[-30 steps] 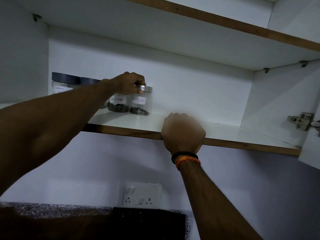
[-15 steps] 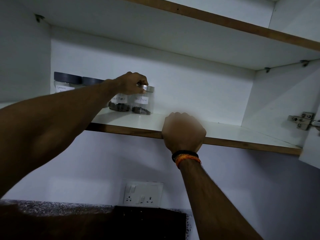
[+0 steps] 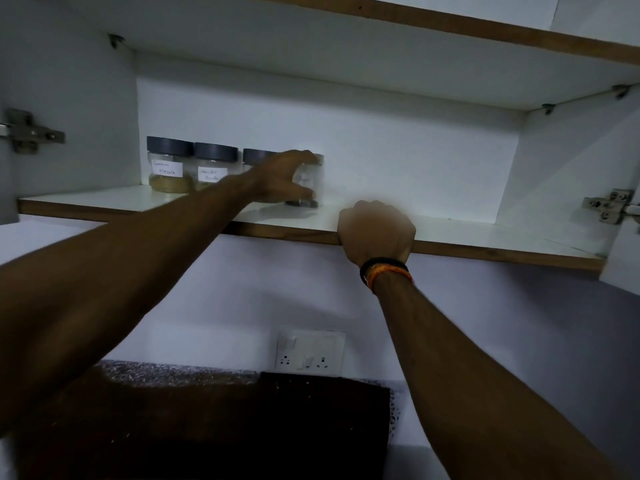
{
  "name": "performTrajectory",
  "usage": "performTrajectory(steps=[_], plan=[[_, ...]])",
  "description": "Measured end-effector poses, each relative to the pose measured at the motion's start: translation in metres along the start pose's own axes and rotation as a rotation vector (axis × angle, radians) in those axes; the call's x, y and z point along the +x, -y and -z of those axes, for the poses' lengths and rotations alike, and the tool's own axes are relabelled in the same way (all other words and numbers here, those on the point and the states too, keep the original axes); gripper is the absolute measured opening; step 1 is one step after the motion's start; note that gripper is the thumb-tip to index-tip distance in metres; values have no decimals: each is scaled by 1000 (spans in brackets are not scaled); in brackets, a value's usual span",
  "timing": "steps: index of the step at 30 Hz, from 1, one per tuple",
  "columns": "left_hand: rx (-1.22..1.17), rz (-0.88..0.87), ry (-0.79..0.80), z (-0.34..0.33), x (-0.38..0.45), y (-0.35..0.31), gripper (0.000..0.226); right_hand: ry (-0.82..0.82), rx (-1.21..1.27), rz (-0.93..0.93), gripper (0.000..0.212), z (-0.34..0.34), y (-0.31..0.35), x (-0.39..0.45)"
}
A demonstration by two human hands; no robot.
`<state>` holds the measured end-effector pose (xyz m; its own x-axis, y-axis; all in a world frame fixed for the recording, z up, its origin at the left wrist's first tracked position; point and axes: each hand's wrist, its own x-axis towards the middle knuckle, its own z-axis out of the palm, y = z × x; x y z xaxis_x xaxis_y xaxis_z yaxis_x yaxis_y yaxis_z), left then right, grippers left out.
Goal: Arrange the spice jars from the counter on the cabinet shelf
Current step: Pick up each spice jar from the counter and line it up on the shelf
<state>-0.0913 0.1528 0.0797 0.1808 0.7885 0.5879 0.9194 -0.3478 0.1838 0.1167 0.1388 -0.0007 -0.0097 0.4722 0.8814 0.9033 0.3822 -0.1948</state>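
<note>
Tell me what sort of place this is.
Most likely a home kitchen. Labelled spice jars stand in a row on a wall cabinet shelf, a speckled counter lies below, and a switch socket sits on the wall between them.

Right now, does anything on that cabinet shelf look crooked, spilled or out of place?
Nothing stands out. The four spice jars stand upright in a row on the shelf, lids on, no spill. The left hand grips the rightmost jar; the right hand holds the shelf edge.

four jars in row, shelf left; socket on wall below.
</note>
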Motion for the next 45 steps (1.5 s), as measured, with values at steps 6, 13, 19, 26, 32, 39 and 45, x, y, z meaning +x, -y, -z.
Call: performTrajectory(steps=[6,13,19,26,32,39,45], plan=[[1,-90,92,0,-59,-47,56,93,-146,150,37,6,-5,-9],[58,-175,-9,-19,-130,-79,56,-29,68,181,35,19,-10,-64],[-60,-208,-177,-61,-193,-99,52,48,142,82,58,40,-18,-120],[-266,-48,13,-145,-264,-109,51,382,196,-133,53,34,-48,-224],[-329,84,305,-211,-324,-113,49,734,107,-285,48,26,-77,-314],[-394,170,608,-273,-392,-123,39,922,5,-292,37,35,-88,-402],[-573,369,702,-306,-448,-144,22,972,18,-309,31,59,-92,-466]])
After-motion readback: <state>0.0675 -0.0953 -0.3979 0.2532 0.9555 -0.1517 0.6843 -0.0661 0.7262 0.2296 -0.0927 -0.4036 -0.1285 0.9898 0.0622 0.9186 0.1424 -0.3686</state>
